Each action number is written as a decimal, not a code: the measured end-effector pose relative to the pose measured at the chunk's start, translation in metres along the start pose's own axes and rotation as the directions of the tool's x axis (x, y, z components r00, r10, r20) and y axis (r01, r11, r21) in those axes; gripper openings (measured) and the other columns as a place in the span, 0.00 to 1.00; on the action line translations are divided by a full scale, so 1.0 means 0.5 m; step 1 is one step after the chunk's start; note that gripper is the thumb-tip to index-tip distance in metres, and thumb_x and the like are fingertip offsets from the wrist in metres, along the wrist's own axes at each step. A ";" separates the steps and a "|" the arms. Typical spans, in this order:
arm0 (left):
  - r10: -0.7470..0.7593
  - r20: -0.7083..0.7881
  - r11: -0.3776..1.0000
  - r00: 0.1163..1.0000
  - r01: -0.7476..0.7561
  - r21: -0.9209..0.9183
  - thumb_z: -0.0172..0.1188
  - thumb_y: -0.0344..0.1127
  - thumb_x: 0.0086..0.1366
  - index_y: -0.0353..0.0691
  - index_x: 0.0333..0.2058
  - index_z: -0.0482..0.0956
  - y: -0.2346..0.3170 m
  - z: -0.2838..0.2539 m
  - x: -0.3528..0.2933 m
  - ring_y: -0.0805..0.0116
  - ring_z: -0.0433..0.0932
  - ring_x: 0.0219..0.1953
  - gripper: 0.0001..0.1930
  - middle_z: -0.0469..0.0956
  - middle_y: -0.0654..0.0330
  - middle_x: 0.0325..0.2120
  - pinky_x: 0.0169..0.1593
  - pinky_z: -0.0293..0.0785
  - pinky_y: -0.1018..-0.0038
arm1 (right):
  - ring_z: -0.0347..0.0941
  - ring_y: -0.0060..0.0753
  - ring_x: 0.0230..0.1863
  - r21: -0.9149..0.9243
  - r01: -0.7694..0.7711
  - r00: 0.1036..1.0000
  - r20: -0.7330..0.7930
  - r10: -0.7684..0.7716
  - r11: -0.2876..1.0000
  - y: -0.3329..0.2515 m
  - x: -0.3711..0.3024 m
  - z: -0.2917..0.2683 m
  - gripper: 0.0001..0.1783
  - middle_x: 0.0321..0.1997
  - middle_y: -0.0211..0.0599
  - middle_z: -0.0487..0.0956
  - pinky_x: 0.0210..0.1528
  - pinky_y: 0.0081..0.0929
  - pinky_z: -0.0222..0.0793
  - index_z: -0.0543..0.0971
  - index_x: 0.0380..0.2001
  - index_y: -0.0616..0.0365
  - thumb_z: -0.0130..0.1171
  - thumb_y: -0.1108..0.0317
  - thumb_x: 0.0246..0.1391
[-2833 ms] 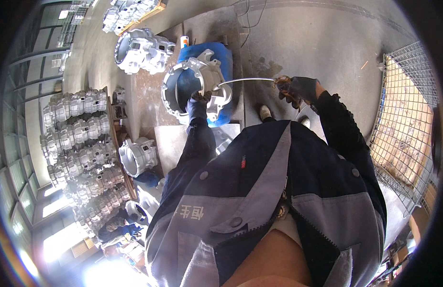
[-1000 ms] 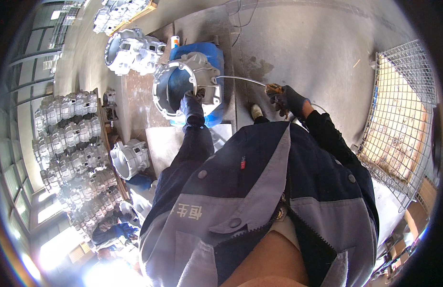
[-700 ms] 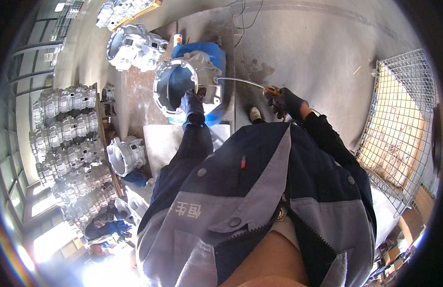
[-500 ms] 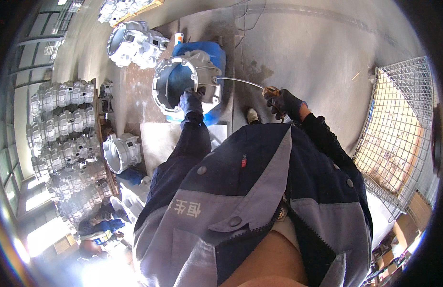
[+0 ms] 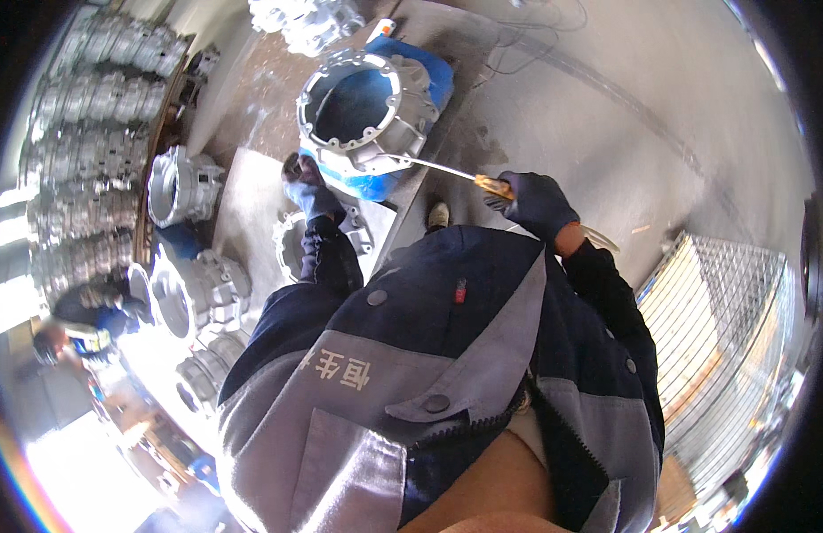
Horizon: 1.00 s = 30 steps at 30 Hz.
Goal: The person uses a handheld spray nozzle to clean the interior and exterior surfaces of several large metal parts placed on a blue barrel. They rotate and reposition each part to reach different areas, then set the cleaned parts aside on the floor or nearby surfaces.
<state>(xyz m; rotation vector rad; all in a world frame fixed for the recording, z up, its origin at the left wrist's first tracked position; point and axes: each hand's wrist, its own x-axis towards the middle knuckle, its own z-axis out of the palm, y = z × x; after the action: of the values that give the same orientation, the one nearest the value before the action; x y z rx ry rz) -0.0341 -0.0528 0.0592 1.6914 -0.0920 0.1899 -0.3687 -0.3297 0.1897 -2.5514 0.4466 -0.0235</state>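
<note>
While the right hand clamps its fingers around the rod tool's handle, the metal casting sits on the blue support | left hand near it, cannot tell finger spread | casting likely heavy, stiff; best gripped at its flange rim

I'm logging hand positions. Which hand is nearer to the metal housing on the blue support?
Left. The left hand is close by the near side of the metal housing; the right hand is farther off to its right, gripping a tool whose rod reaches toward it.
</note>
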 end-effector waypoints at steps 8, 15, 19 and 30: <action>-0.374 -0.095 0.892 0.923 0.329 -0.310 0.51 0.21 0.69 0.38 0.50 0.76 -0.077 -0.149 -0.174 0.78 0.75 0.33 0.13 0.77 0.65 0.37 0.34 0.75 0.84 | 0.80 0.53 0.31 -0.138 0.246 0.962 0.153 -0.225 0.959 -0.184 0.221 0.034 0.17 0.28 0.47 0.82 0.35 0.46 0.74 0.79 0.34 0.55 0.64 0.52 0.52; -0.313 -0.061 0.941 0.948 0.301 -0.153 0.56 0.32 0.70 0.36 0.46 0.79 0.001 -0.106 -0.147 0.74 0.75 0.36 0.10 0.80 0.63 0.37 0.41 0.72 0.75 | 0.80 0.56 0.38 -0.194 0.140 0.988 0.090 -0.125 0.971 -0.255 0.420 0.035 0.18 0.35 0.51 0.82 0.41 0.47 0.75 0.80 0.38 0.55 0.64 0.53 0.52; -0.277 0.147 0.940 0.950 0.299 -0.165 0.57 0.40 0.71 0.38 0.47 0.80 0.093 -0.012 -0.059 0.75 0.76 0.37 0.14 0.81 0.63 0.35 0.42 0.73 0.76 | 0.79 0.57 0.40 -0.154 0.001 0.999 -0.050 -0.009 0.988 -0.195 0.462 -0.018 0.22 0.37 0.51 0.82 0.42 0.45 0.75 0.80 0.41 0.56 0.65 0.50 0.52; -0.132 0.653 0.968 0.746 0.238 -0.076 0.55 0.40 0.70 0.39 0.51 0.78 0.116 0.416 0.155 0.72 0.78 0.38 0.15 0.81 0.61 0.42 0.43 0.74 0.77 | 0.80 0.47 0.30 -0.015 -0.210 0.962 -0.180 0.204 0.978 0.028 0.083 -0.102 0.20 0.28 0.45 0.82 0.34 0.42 0.74 0.82 0.38 0.57 0.58 0.50 0.57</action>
<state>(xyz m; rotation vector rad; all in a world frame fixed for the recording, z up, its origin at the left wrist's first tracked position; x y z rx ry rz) 0.0469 -0.2623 0.1047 1.5299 -0.4420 -0.5562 -0.3393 -0.3805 0.2228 -2.5328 0.7874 -0.1686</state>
